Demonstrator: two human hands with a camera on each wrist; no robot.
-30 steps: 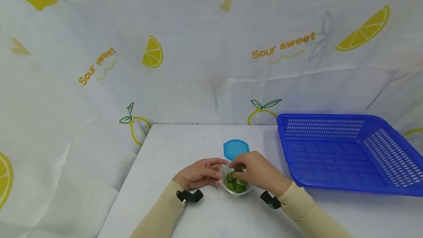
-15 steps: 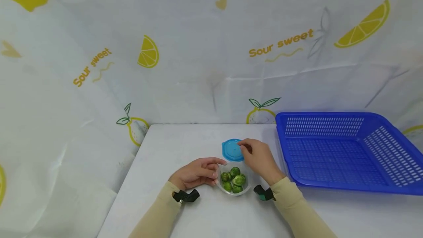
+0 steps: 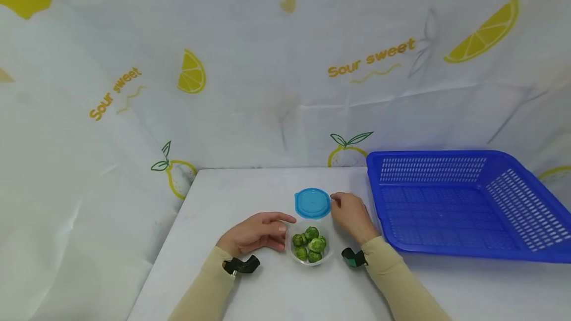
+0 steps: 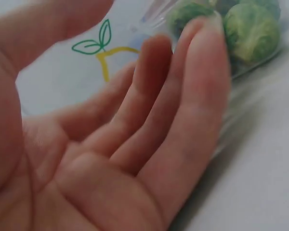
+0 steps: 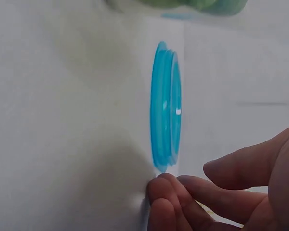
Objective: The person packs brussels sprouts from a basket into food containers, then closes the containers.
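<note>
A small clear bowl on the table holds several green Brussels sprouts. My left hand lies along the bowl's left side, fingers loosely bent and thumb apart from them. In the left wrist view its fingertips overlap the bowl's edge; whether they touch is unclear. Behind the bowl lies a round blue lid flat on the table. My right hand is at the lid's right edge. From the right wrist view, its thumb stands apart from the bent fingers, whose tips are beside the lid's rim.
A large blue plastic basket stands on the right of the white table. A white cloth printed with lemons hangs behind the table and along its left. Black straps with small devices are on both wrists.
My right hand has lifted out of the bowl, passed over the lid and come down at its right edge. The left hand has eased off the bowl's rim. The view has shifted slightly.
</note>
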